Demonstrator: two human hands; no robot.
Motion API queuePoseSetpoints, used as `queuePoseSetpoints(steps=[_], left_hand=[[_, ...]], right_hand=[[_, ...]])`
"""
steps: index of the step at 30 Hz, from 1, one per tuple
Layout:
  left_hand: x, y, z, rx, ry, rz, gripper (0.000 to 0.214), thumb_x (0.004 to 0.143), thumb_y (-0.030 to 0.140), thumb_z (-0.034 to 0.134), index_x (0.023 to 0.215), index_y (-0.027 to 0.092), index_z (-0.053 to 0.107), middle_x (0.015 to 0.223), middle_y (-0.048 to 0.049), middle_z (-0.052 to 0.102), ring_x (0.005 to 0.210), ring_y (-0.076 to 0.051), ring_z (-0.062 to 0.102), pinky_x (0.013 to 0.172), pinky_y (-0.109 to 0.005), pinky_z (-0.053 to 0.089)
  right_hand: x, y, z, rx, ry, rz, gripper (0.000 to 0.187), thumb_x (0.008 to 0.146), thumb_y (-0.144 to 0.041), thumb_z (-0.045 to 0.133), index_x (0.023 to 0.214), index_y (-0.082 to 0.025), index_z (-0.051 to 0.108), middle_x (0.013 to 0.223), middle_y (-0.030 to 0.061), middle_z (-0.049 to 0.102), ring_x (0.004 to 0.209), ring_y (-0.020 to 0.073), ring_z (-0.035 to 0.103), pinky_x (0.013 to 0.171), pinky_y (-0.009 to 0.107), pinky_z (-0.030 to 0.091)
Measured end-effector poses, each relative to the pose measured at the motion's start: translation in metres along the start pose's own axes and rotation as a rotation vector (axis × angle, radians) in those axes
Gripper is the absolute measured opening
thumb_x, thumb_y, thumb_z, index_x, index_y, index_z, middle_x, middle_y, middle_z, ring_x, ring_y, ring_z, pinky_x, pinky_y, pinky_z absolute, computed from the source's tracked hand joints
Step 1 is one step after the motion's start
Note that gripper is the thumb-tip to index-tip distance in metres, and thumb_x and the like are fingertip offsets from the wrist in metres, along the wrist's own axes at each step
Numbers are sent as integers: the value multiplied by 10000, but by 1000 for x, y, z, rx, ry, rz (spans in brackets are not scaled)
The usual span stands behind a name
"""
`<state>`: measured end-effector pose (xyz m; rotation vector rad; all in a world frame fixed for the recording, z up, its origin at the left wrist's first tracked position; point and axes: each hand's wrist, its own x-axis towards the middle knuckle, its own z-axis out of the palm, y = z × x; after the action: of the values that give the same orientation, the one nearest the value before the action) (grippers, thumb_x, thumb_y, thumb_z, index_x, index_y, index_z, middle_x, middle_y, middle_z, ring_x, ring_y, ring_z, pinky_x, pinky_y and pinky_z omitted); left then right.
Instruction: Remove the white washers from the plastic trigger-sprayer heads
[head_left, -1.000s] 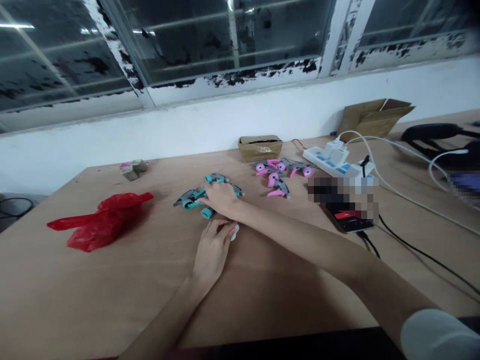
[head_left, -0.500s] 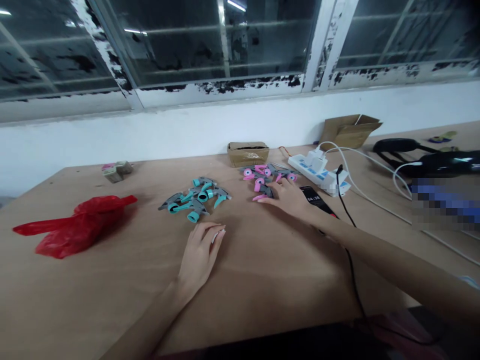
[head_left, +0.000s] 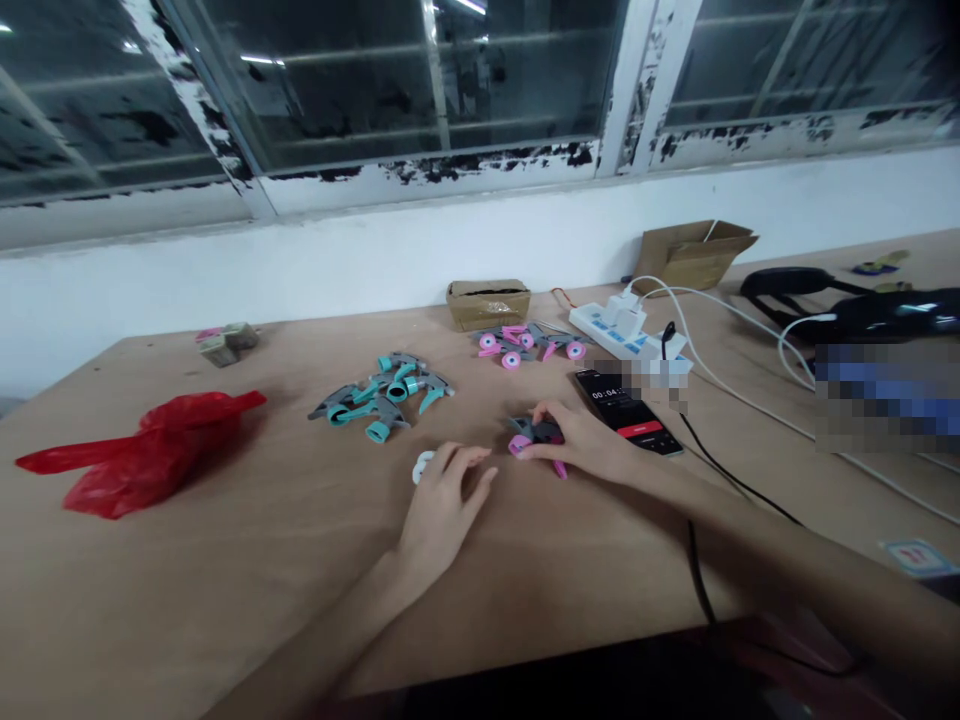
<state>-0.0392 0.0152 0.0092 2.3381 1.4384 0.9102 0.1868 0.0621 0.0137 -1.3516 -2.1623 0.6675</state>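
Note:
My right hand [head_left: 581, 440] is closed around a pink and grey spray trigger head [head_left: 519, 443], just above or on the table. Facing it, my left hand [head_left: 442, 500] has its thumb and fingers apart, with nothing seen between them. White ring-shaped pieces [head_left: 422, 466] show at the far side of the left hand, partly hidden by its fingers. Behind the right hand lies a group of pink and grey trigger heads [head_left: 511, 358]. Several teal and grey trigger heads [head_left: 379, 432] are piled to the left.
A red plastic bag [head_left: 161, 450] lies at left, small boxes [head_left: 225, 343] behind it. Cardboard boxes [head_left: 487, 305] stand along the wall. At right are a phone [head_left: 611, 395] showing a timer, a power strip [head_left: 596, 322] and loose cables [head_left: 739, 485].
My right hand has drawn one pink trigger head away from its group, towards me. My left hand has moved right and its fingers have spread, uncovering the white pieces.

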Motion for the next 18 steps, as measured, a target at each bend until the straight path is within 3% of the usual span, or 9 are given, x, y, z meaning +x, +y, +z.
queuePoseSetpoints(steps=[2, 5, 10, 14, 18], left_hand=[[5, 8, 13, -52, -41, -15, 224, 832, 275, 567, 1050, 231, 541, 959, -37, 588, 893, -199, 595, 790, -367, 509], [13, 13, 26, -140, -58, -59, 267, 798, 264, 617, 1039, 224, 510, 966, -46, 589, 883, -200, 594, 755, -363, 518], [25, 11, 31, -231, -47, -85, 179, 803, 248, 615, 952, 220, 520, 935, -30, 595, 855, -189, 591, 739, -351, 510], [24, 11, 28, -354, -2, -138, 219, 792, 286, 639, 945, 215, 500, 917, -20, 600, 819, -168, 607, 719, -323, 511], [21, 13, 23, -386, 131, -96, 278, 743, 332, 690, 873, 205, 480, 850, -4, 557, 756, -150, 597, 663, -294, 508]], right_hand=[[2, 3, 3, 58, 9, 12, 536, 705, -569, 636, 1047, -178, 507, 1021, 86, 604, 951, 227, 571, 802, 324, 421], [4, 7, 7, 140, -16, 53, 612, 653, -549, 688, 1091, -161, 510, 969, 79, 629, 892, 216, 585, 762, 317, 426], [3, 4, 5, 268, -65, 56, 407, 713, -524, 641, 905, -165, 628, 786, 18, 629, 727, 165, 571, 648, 266, 409], [1, -3, 6, 609, -141, 95, 341, 760, -472, 629, 912, -167, 647, 846, 21, 637, 783, 149, 577, 716, 262, 437], [0, -2, 14, 1087, -283, 265, 330, 752, -448, 657, 931, -171, 633, 818, 8, 627, 713, 113, 599, 717, 264, 493]])
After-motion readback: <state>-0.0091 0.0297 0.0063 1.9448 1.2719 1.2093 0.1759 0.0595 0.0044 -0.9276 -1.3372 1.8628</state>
